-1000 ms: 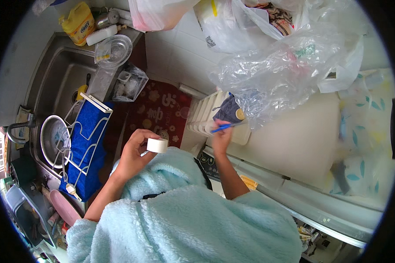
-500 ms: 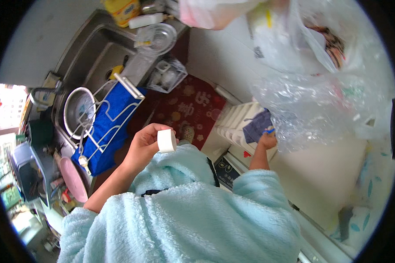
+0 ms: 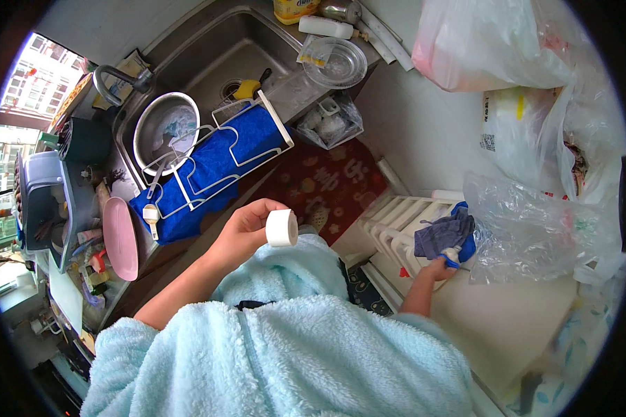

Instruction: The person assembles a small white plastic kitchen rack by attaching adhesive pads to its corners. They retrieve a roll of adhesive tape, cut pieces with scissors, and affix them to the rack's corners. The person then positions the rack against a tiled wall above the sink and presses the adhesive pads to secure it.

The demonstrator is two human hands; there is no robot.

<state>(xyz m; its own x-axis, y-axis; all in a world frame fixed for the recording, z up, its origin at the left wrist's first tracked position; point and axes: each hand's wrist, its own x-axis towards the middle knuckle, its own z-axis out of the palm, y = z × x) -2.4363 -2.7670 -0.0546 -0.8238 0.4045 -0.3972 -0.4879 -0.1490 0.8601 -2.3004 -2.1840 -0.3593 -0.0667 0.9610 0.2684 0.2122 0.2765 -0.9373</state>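
1. Gripping a white tape roll (image 3: 282,228) in the left hand (image 3: 247,233), thumb and fingers closed on its left side. Keeping it upright in mid-air, above the lap, clear of any surface.
2. Holding the right hand (image 3: 438,267) out at the right end of a white slatted rack (image 3: 391,217), fingers curled around a small blue item (image 3: 451,262). Can make out only a little blue at the fingers; cannot tell its full shape or how firm the hold.
3. Just past those fingers, can see a grey-blue cloth (image 3: 438,236) draped at the rack's right end. Cannot tell whether touching the hand.
4. Beside the cloth, can see a clear plastic bag (image 3: 528,236), with a white bag (image 3: 493,45) higher up.
5. Wearing a pale blue fleece garment (image 3: 278,361), sleeves ending at the forearms.
6. Left of the lap, can see a white wire frame (image 3: 277,119) over a blue cloth (image 3: 257,139), along the front edge of the counter (image 3: 289,87).
7. Beyond the frame, can see a steel bowl (image 3: 147,135) at the near left corner of the sink (image 3: 205,59).
8. Farther out, can see a pink oval tray (image 3: 120,240) at the counter's left end and a clear round lid (image 3: 337,62) toward its right end.
9. Below the front edge, can see a red mat (image 3: 348,174).
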